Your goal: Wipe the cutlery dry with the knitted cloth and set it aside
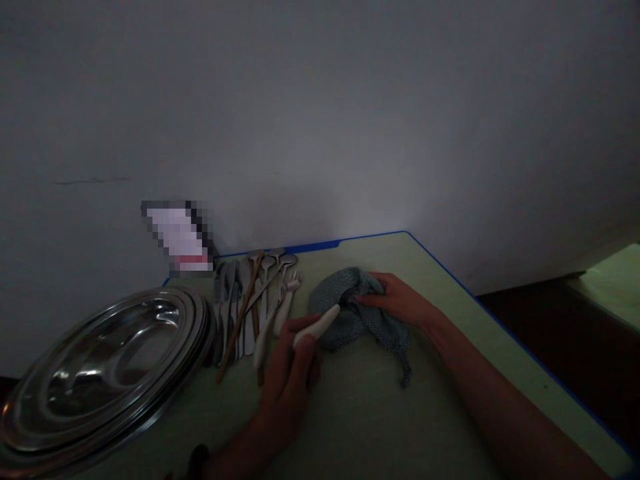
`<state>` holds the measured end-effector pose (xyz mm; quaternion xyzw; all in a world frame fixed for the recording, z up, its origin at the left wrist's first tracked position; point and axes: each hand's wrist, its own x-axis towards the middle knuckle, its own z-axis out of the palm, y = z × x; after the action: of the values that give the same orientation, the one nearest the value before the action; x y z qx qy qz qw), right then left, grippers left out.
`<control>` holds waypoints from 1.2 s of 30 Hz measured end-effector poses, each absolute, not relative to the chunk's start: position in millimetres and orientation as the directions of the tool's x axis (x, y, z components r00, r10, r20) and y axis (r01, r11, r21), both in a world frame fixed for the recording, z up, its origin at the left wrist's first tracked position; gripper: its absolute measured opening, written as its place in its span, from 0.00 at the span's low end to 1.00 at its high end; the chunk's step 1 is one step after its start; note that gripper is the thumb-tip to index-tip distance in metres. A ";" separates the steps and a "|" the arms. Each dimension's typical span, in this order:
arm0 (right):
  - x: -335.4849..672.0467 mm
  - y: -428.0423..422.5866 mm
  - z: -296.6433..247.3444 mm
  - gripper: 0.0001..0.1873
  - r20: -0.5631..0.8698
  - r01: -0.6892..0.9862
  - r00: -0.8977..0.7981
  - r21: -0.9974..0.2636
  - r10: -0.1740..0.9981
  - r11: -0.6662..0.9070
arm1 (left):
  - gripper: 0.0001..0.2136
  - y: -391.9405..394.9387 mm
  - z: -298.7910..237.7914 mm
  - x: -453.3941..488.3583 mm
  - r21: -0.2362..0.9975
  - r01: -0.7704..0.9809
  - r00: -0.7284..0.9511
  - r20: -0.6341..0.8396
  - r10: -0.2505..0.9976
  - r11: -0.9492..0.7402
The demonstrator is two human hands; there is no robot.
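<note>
The left hand (296, 360) is gripping one pale handle (323, 323); the right hand (397, 298) is grasping one cloth (329, 292) — two pale-handled forks (285, 315) are lying nearby.

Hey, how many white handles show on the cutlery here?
3. One white handle is in the left hand, pointing toward the gray cloth; a second handle lies at the cutlery's right edge; a third handle lies just left of that. Others may be hidden.

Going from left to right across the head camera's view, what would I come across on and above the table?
Stacked metal plates → spread-out cutlery → left hand → greyish cloth → right hand.
</note>
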<state>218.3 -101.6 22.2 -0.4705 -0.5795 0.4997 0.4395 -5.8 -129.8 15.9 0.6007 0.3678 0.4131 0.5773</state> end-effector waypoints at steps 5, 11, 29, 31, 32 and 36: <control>209.9 -101.9 26.0 0.18 0.078 0.160 -0.141 -0.982 0.987 0.100 | 0.17 -133.6 17.5 -13.6 0.961 0.203 0.451 0.077 0.889 -0.186; 207.1 -105.4 30.3 0.11 0.114 0.348 -0.148 -0.924 0.982 0.159 | 0.16 -129.0 16.0 -11.1 0.989 0.089 0.378 0.075 0.923 -0.117; 193.6 -98.9 22.0 0.13 -0.020 -0.369 0.088 -0.929 0.996 0.013 | 0.11 -118.9 15.0 -4.9 0.962 0.085 0.354 0.213 0.911 -0.258; 195.9 -97.5 21.0 0.13 0.028 -0.286 0.123 -0.956 0.992 0.063 | 0.10 -119.0 15.5 -5.9 0.961 0.105 0.356 0.204 0.912 -0.256; 197.6 -97.1 20.9 0.14 0.061 -0.201 0.123 -0.976 0.991 0.085 | 0.10 -119.4 15.5 -6.7 0.962 0.102 0.360 0.202 0.911 -0.254; 203.9 -98.9 24.1 0.14 0.145 0.172 -0.003 -0.975 0.989 0.143 | 0.09 -122.7 13.0 -10.9 0.973 0.091 0.391 0.160 0.907 -0.211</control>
<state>203.9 -98.9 24.1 -0.5060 -0.5740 0.4150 0.4922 -10.9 -122.7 13.0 0.6645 0.3752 0.4049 0.5036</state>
